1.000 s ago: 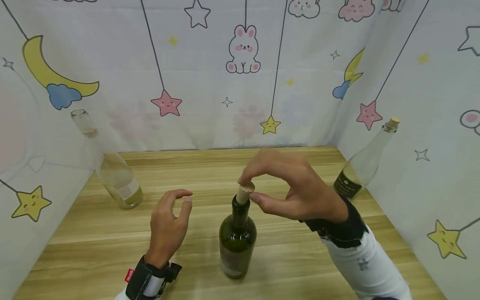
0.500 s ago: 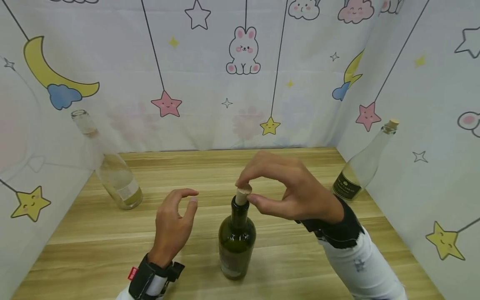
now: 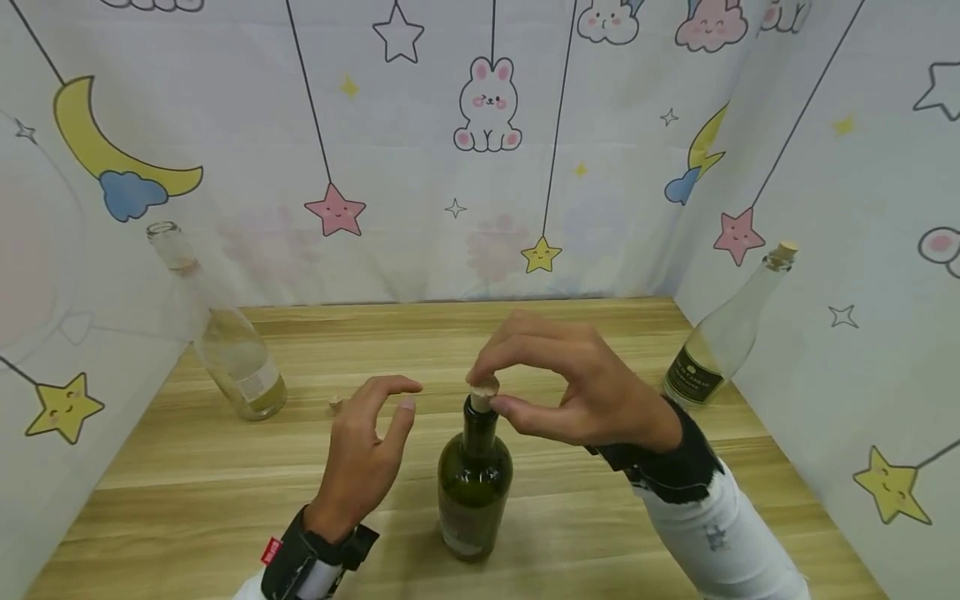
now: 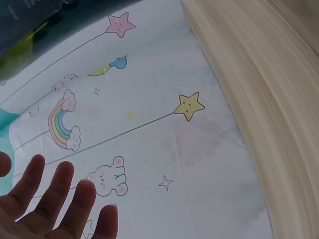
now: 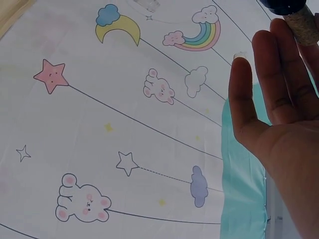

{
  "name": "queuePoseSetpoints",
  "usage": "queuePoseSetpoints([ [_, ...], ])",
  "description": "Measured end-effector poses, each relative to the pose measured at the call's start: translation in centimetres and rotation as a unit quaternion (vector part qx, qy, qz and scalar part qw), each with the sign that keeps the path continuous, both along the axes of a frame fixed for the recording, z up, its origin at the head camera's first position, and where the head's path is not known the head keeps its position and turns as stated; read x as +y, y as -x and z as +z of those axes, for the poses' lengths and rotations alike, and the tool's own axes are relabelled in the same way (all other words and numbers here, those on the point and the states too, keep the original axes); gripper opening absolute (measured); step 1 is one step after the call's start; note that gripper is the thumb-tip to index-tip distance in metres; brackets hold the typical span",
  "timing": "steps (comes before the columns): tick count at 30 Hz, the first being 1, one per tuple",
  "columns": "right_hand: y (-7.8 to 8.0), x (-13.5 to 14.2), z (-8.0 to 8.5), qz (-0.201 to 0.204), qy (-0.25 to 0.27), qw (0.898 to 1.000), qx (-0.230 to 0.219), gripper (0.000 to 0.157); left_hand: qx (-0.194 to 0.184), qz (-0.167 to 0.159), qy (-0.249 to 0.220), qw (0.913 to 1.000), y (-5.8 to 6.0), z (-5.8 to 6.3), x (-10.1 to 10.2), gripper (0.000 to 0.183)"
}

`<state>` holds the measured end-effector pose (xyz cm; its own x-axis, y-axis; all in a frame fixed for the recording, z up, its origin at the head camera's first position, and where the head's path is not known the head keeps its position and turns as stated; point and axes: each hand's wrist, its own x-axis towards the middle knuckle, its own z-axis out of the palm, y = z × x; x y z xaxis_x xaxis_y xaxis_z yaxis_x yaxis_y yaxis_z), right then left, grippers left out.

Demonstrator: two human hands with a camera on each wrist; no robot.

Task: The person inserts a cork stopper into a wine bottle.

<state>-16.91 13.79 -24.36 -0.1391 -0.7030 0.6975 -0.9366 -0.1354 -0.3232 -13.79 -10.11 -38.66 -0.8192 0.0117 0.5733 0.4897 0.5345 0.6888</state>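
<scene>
Green glass wine bottle stands upright on the desk; the right hand pinches the cork in its mouth, likely to hold it straight. The left hand, fingers spread, hovers beside.

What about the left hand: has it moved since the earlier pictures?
Yes: in the head view, the left hand has moved rightward, closer to the green bottle.

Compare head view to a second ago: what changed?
The cork sits deeper in the green bottle's neck; the right hand, still pinching it, came down too. The left hand moved right, toward the bottle, revealing a small cork-coloured piece. The bottle, left clear bottle and right clear bottle stayed put.
</scene>
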Motion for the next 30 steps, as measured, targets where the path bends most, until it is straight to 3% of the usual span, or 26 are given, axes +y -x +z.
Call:
queuePoseSetpoints([
  [4,-0.1,0.1,-0.3,-0.023,-0.01,0.999,-0.033,0.037,0.0,-0.084,-0.019,0.9963,-0.7,0.7,0.6,0.027],
  [7,-0.1,0.0,-0.9,-0.022,-0.02,0.99,-0.138,0.051,-0.007,-0.169,-0.045,0.9846,-1.1,1.0,1.2,0.036],
  [9,-0.1,-0.3,-1.4,-0.005,-0.019,0.975,-0.222,0.058,-0.011,-0.221,-0.059,0.9734,-1.1,0.9,1.7,0.038],
  [13,-0.2,-1.6,-2.7,0.08,-0.007,0.923,-0.377,0.065,-0.021,-0.29,-0.072,0.954,-1.0,0.2,2.7,0.051],
  [16,-0.4,-2.6,-3.8,0.136,-0.004,0.882,-0.451,0.068,-0.022,-0.302,-0.064,0.9509,-1.0,-0.3,3.4,0.065],
  [19,-0.6,-3.2,-4.6,0.164,-0.009,0.859,-0.486,0.066,-0.011,-0.297,-0.053,0.9534,-1.1,-0.7,3.9,0.059],
  [25,-0.9,-3.9,-5.2,0.171,-0.005,0.845,-0.507,0.061,0.001,-0.281,-0.038,0.9591,-1.1,-0.9,4.5,0.027],
  [30,-1.1,-4.1,-5.5,0.173,0.011,0.838,-0.518,0.054,-0.033,-0.266,-0.039,0.9626,-1.3,-0.8,4.6,0.026],
])
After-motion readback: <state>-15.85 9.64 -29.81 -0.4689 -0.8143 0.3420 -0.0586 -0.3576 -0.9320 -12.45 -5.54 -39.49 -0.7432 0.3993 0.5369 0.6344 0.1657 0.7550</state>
